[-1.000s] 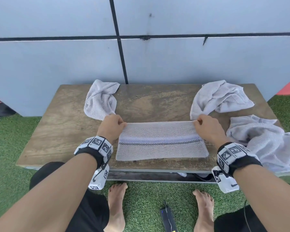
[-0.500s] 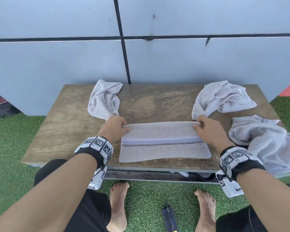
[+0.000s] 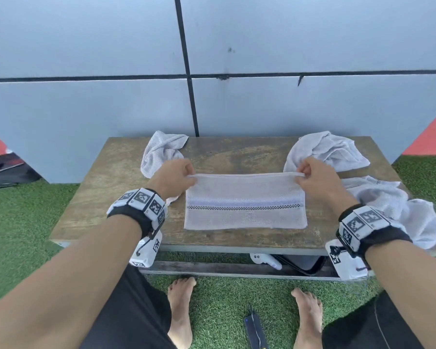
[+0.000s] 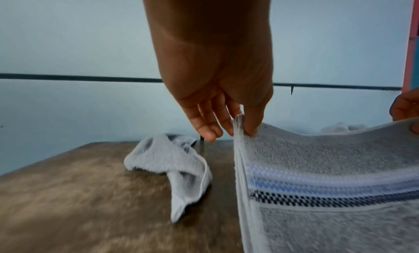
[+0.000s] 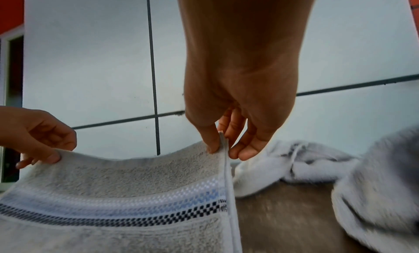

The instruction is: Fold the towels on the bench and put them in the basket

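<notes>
A grey striped towel (image 3: 244, 205) with a blue band and a black checked line hangs over the middle of the wooden bench (image 3: 98, 197). My left hand (image 3: 184, 176) pinches its far left corner between thumb and fingers, seen close in the left wrist view as the left hand (image 4: 240, 127) on the striped towel (image 4: 328, 185). My right hand (image 3: 303, 176) pinches the far right corner; in the right wrist view the right hand (image 5: 221, 145) lifts the striped towel (image 5: 124, 194). The far edge is raised; the near edge lies on the bench. No basket is in view.
Crumpled towels lie at the back left (image 3: 161, 152), back right (image 3: 327, 152) and right end (image 3: 400, 210) of the bench. A grey panelled wall (image 3: 237, 96) stands close behind. Green turf, my bare feet and a small dark device (image 3: 256, 331) are below the bench front.
Both hands have lifted the towel's far edge up off the bench; a second ago it lay flat with the hands resting at its far corners.
</notes>
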Motion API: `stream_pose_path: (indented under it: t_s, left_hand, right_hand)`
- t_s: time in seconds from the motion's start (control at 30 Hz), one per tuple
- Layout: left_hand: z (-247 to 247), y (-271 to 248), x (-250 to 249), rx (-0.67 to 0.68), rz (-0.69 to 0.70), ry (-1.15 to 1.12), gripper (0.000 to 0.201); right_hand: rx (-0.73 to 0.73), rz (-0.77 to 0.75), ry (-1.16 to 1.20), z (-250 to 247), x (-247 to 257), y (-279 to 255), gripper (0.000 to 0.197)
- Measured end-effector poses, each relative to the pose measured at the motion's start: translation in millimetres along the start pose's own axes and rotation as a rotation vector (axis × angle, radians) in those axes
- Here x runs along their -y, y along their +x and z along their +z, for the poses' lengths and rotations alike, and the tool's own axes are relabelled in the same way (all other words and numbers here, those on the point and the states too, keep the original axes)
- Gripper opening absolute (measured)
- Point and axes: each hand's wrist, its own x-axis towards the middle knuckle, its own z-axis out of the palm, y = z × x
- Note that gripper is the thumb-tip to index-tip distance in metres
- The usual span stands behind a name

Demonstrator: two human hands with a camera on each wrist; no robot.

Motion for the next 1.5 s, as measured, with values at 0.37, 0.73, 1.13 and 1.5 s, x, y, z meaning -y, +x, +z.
stream_pose_path:
  t_s: [0.37, 0.73, 1.13, 1.5]
  left_hand:
    - [-14, -37, -8, -0.250, 0.146, -0.152, 0.018]
    - [56, -69, 3, 0.090, -0.295, 0.001, 0.029]
    - [54, -56, -1, -0.059, -0.333, -0.126, 0.031]
    - [55, -59, -3, 0.002, -0.450, -0.432, 0.011]
  right_hand:
    - [-0.100, -0.138, 0.102, -27, -5, -25, 0.022]
    - [0.223, 0.232, -0.132, 34, -40, -54, 0.042]
    - [0.231, 0.232, -0.097, 15, -31, -55, 0.034]
    - [0.303, 0.298, -0.088, 2, -25, -51, 0.038]
